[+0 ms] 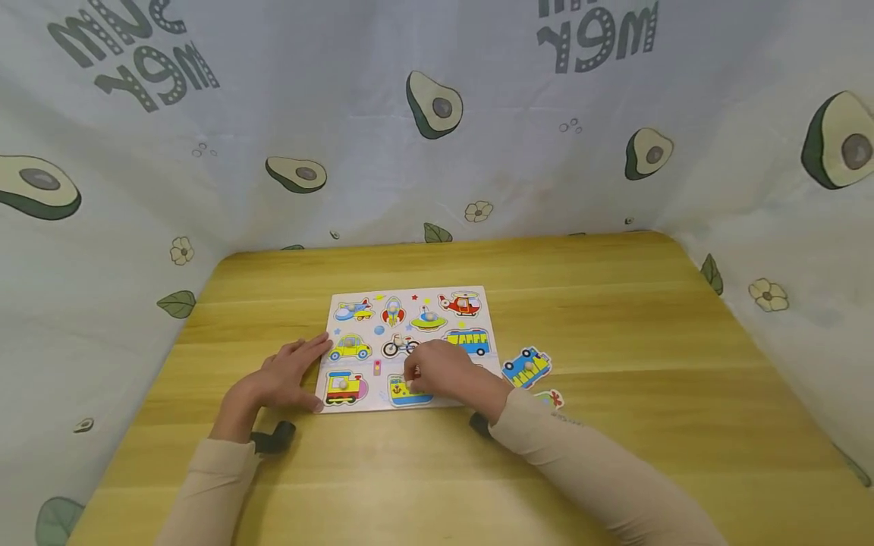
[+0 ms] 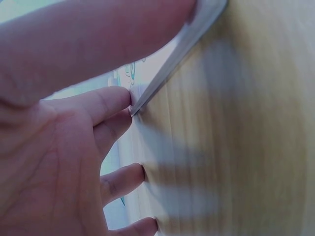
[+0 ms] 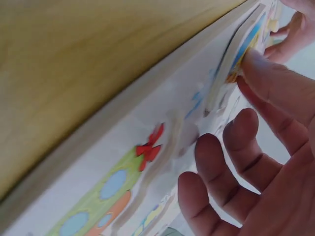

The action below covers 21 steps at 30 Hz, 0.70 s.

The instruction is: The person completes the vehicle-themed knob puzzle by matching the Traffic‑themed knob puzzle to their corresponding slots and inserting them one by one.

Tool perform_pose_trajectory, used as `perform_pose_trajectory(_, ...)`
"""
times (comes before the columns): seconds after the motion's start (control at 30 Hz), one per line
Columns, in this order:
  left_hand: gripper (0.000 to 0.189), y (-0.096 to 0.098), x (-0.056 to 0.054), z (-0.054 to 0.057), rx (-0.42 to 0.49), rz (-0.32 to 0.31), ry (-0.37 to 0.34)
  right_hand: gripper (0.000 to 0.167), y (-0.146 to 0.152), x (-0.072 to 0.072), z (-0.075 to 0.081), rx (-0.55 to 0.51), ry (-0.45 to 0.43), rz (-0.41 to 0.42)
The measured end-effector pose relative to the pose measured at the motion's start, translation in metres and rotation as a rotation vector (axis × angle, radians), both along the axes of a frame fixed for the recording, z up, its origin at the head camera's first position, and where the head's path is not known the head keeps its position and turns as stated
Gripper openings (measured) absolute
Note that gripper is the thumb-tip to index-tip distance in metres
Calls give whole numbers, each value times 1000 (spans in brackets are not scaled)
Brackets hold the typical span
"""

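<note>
A white wooden knob puzzle board (image 1: 377, 307) with vehicle pictures lies flat on the table. My left hand (image 1: 283, 375) rests against its left side, fingers spread and fairly straight, the thumb at the near left corner; in the left wrist view the thumb (image 2: 98, 44) crosses the board's edge. My right hand (image 1: 444, 371) pinches the blue-and-yellow ship piece (image 1: 399, 393) between thumb and forefinger, over the front row. In the right wrist view the ship piece (image 3: 246, 42) sits at its spot on the board, an edge standing proud. The other right fingers are loosely bent.
Right of the board lie a loose blue-and-yellow vehicle piece (image 1: 527, 368) with a knob and another piece with a red propeller (image 1: 556, 398), partly behind the right forearm. The train piece (image 1: 344, 388) and car piece (image 1: 350, 347) sit in the board. A patterned curtain (image 1: 369, 205) hangs behind the table.
</note>
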<state>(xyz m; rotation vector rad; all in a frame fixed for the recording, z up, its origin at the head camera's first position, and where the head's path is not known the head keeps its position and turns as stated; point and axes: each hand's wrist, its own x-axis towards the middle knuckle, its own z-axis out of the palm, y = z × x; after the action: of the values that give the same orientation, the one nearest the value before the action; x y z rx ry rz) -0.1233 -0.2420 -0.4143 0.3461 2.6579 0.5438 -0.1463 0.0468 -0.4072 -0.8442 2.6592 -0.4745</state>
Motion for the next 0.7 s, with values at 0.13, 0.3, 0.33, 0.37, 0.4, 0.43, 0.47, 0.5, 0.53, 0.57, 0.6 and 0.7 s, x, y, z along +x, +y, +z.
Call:
perform_pose_trajectory(0.13,105,0,1,1,3,2,-3,7,-3,2,2,42,16,-7)
perform_pose_trajectory(0.3,104,1,4,-2,9,3,-9,10,-4,2,0,66,21,-17)
perform_pose_trajectory(0.33,104,1,4,-3,10,-2,-5,11,-3,2,-1,73,25,-19)
perform_pose_trajectory(0.37,104,2,4,-4,12,-4,-4,12,-3,2,-1,77,28,-22)
perform_pose_trajectory(0.4,104,2,5,-4,11,-10,2,13,-3,2,-1,80,31,-24)
perform_pose_trajectory(0.43,103,2,5,-4,11,-12,3,14,-3,2,-2,82,35,-25)
perform_pose_trajectory(0.47,103,2,5,-4,9,-12,4,14,-3,2,-2,81,35,-26)
perform_pose_trajectory(0.5,103,2,5,-4,8,-11,6,15,-4,2,-2,80,36,-26)
perform_pose_trajectory(0.53,103,2,4,-3,5,-9,5,15,-4,1,-2,77,39,-24)
perform_pose_trajectory(0.57,103,2,4,-2,3,-8,5,15,-4,1,-2,72,41,-20)
perform_pose_trajectory(0.6,103,1,3,-1,1,-5,2,15,-4,0,-2,64,42,-12)
perform_pose_trajectory(0.7,103,0,1,1,1,-3,2,11,-3,-3,-1,43,32,13)
